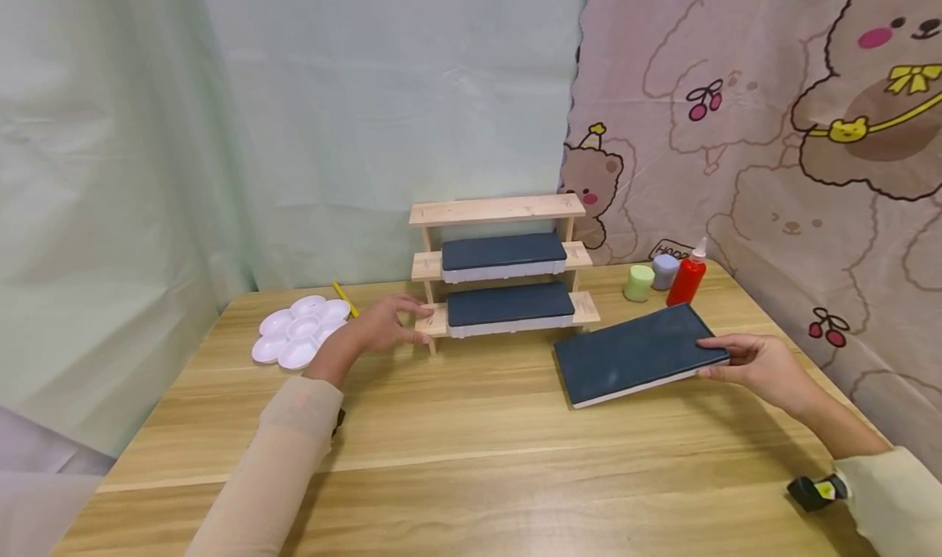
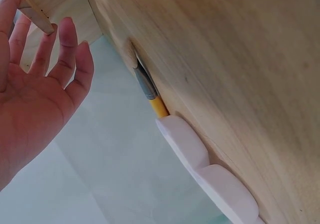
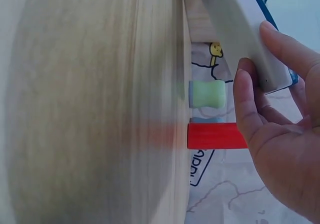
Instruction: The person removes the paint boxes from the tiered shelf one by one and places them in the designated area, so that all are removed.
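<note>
Navy-topped boxes (image 1: 504,251), two shelved; third box (image 1: 633,357) unshelved, gripped by your right hand (image 1: 761,369), left hand (image 1: 379,324) pinching the stepped rack (image 1: 498,209)

Box (image 1: 633,357) dark blue, white; bottle (image 1: 687,282) red; curtain (image 1: 765,132) pink, bear-printed.

Counter (image 1: 456,459) is showing smooth wood grain. Tiered stand (image 1: 497,208) is showing matt bare wood. Dark-topped case (image 1: 636,354) is looking smooth, plastic-like. Palette (image 1: 303,330) is gleaming like plastic. Brush ferrule (image 2: 145,85) is looking metallic.
</note>
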`<state>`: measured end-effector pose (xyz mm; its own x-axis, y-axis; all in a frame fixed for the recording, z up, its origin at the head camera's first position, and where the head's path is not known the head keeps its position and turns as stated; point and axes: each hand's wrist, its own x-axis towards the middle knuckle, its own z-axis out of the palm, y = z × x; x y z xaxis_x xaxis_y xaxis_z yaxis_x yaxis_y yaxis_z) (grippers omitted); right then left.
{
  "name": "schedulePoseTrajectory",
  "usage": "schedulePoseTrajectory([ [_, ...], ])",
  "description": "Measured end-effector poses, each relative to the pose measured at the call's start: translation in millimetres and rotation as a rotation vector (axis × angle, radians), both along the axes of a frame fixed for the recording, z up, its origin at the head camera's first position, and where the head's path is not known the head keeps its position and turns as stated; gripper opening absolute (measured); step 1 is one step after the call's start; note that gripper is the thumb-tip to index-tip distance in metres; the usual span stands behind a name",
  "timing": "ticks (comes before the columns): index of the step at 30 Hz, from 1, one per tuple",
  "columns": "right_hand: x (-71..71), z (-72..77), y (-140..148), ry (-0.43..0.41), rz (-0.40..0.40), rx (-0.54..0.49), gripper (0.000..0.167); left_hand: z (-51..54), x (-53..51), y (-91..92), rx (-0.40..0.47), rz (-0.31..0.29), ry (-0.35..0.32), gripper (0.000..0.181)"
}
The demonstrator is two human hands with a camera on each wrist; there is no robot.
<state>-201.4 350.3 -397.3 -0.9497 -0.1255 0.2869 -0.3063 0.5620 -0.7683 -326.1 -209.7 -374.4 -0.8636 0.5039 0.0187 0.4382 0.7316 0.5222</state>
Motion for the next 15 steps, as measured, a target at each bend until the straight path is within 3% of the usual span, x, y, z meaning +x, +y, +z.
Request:
schedulePoseTrajectory([
  [15,0.3,-1.1,1.8,-0.04,-0.028,0.126,0.045,-0.4,-1.0,-1.1,-0.007,0.007,-0.02,0.056],
])
